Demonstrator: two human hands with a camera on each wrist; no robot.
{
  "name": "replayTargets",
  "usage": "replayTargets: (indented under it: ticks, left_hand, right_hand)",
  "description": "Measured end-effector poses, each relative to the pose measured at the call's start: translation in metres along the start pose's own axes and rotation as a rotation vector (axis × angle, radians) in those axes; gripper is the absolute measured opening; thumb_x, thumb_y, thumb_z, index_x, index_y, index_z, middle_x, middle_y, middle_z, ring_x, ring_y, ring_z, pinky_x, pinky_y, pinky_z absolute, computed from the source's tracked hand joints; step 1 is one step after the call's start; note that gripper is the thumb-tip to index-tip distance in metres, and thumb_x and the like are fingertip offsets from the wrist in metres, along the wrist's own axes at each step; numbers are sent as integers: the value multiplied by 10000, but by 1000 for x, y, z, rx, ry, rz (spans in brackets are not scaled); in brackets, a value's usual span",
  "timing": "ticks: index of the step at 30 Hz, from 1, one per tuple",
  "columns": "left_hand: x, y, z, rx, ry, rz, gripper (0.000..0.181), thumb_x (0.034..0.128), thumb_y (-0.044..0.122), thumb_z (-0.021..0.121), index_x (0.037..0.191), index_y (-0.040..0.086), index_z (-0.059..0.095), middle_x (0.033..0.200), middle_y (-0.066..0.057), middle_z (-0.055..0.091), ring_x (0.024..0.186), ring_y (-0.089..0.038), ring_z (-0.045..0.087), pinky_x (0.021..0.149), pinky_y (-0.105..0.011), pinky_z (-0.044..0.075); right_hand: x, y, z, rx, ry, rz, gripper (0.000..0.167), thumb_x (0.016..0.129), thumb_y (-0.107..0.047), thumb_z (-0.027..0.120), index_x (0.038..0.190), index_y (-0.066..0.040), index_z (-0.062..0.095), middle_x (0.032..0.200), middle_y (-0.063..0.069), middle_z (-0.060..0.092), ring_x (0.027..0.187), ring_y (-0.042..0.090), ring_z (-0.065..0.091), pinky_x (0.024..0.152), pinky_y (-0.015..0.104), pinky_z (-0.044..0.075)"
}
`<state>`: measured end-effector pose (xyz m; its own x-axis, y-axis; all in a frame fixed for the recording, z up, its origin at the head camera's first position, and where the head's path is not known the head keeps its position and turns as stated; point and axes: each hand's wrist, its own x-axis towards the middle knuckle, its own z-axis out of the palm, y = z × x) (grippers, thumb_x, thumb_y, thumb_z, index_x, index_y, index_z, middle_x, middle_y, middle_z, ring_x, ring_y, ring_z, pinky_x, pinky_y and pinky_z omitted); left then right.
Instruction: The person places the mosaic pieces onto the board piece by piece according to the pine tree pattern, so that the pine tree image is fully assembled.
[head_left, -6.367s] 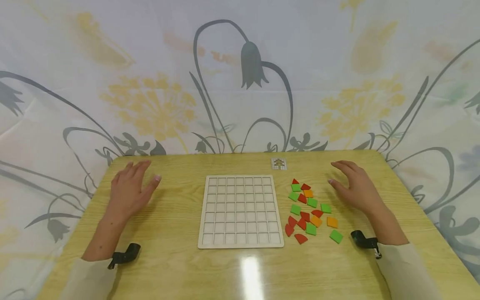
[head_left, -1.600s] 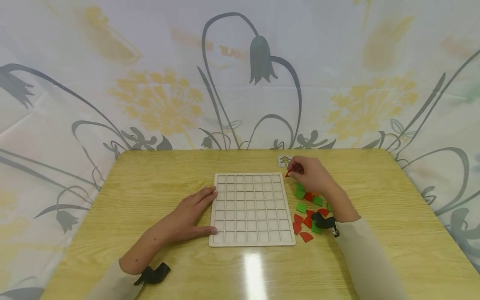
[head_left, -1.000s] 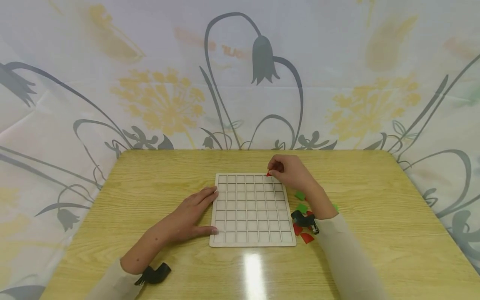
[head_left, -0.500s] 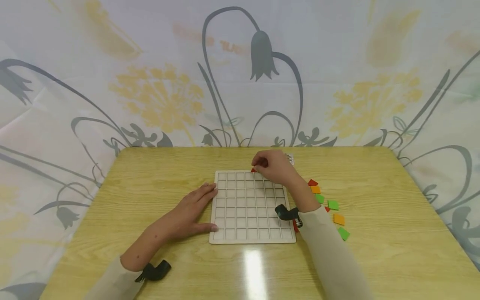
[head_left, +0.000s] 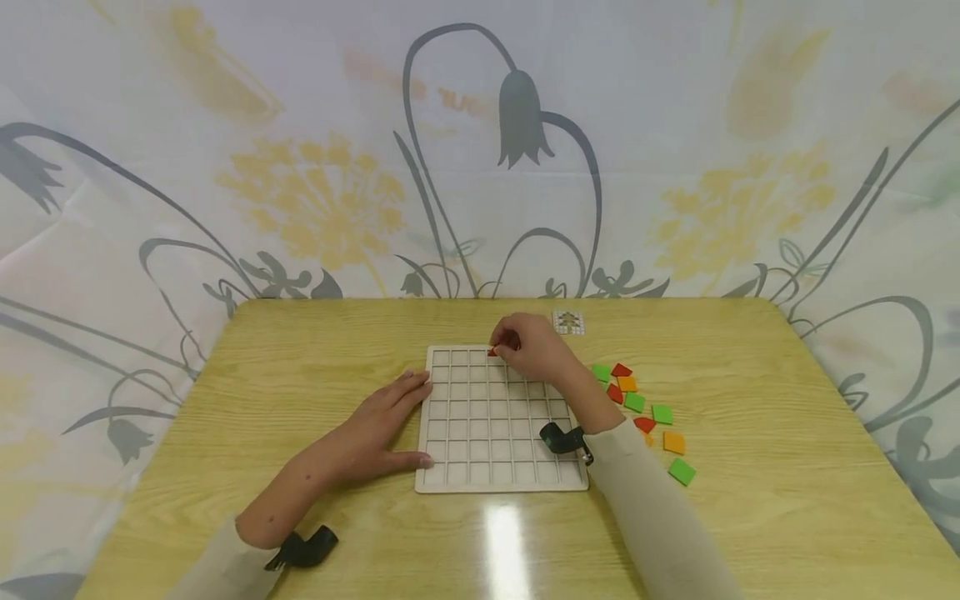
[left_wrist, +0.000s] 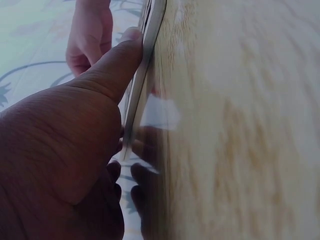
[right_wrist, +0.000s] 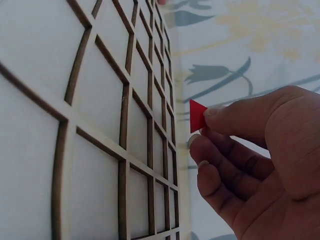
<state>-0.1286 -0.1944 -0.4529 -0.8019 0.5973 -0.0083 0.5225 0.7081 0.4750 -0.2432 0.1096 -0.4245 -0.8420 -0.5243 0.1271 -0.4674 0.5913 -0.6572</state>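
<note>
A pale board with a grid of square cells point(head_left: 480, 429) lies mid-table. My right hand point(head_left: 534, 348) is over its far edge and pinches a small red triangular tile point(right_wrist: 197, 116) between thumb and fingers. In the right wrist view the tile stands close to the grid; whether it touches the board I cannot tell. My left hand point(head_left: 378, 429) rests along the board's left edge, fingers straight and thumb point(left_wrist: 125, 50) apart, touching the rim. The cells I can see hold no tiles; some lie hidden under my right hand and forearm.
Right of the board lie loose tiles: green squares point(head_left: 682, 472), orange squares point(head_left: 673, 442) and red pieces point(head_left: 621, 370). My right sleeve point(head_left: 652, 508) hides part of them. A small card with a picture on a grid point(head_left: 568, 322) lies near the table's far edge, before a flower-patterned cloth point(head_left: 480, 150).
My left hand came to the board's left edge and stays there. My right hand took a red triangle from the tiles and carried it left along the board's far edge to the middle.
</note>
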Motion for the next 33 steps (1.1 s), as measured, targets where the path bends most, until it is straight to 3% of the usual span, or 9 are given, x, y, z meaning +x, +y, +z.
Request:
replayTargets:
  ticks: [12,19,33]
  left_hand:
    - [-1,1,-2,-8,12,16,1031,930,525,795,1679,38,279,1767,-115,188,1635,-358,120,1260,-624,237]
    - [-2,2,-2,-12,8,11,1032,931,540,787,1680,42,282,1769,-111,184,1635,-362,117,1256,-631,240]
    - [-2,0,-1,-11,18,16,1026,933,542,787,1680,51,284,1769,-99,187,1632,-358,136,1258,-624,242]
  right_hand:
    - [0,4,8,-7,-32,54,84,1036,-50,654,1033,-64,737,932,40,698,821,179,622,781,383,544]
    - [0,5,11,-32,-18,35,94,1029,-39,666,1008,-53,757,940,44,719,835,173,641,793,373,557]
    - [-1,8,8,-67,-42,36,160,1026,-53,673,1138,-27,785,1045,85,736,939,224,686,850,395,583]
